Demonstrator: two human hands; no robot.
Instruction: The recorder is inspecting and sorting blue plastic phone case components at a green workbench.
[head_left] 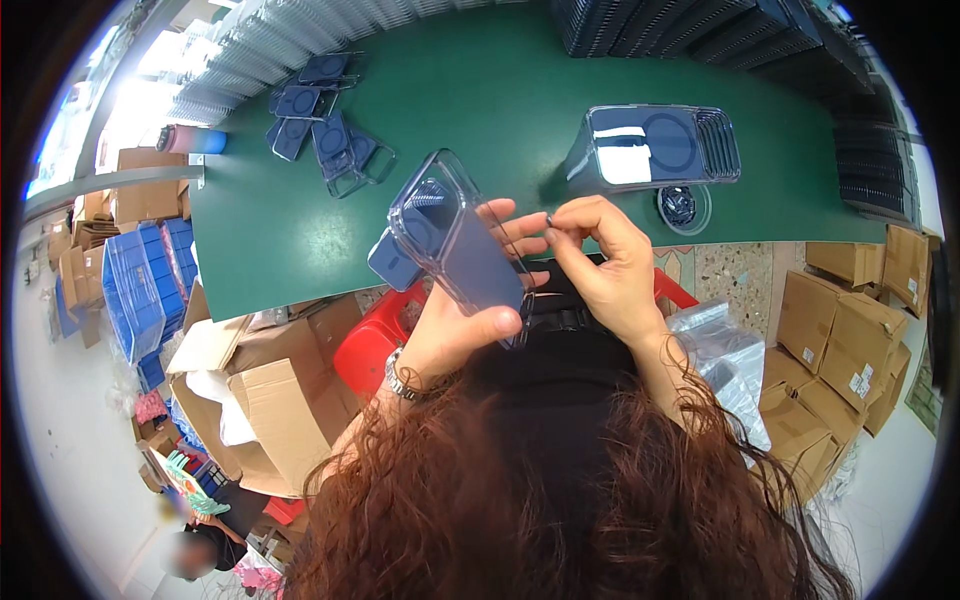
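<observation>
My left hand (pixel 450 325) is closed around a clear, blue-tinted phone case (pixel 478 268), held tilted above the table's near edge. To the right of the case, the thumb and forefinger of my right hand (pixel 618 268) pinch a tiny dark piece (pixel 549 222), too small to name. Partly hidden behind the held case, another blue phone case (pixel 393 265) lies at the table edge. Beyond my right hand a row of nested phone cases (pixel 668 148) stands on the table. Just in front of it is a small clear round dish (pixel 706 212) with several dark bits (pixel 678 205) inside.
Loose phone cases (pixel 332 140) lie heaped at the left of the green table (pixel 460 90). Dense stacks of cases (pixel 690 30) line the far side. A red stool (pixel 372 345) and cardboard boxes (pixel 285 400) stand left of me; more boxes (pixel 835 325) are at right.
</observation>
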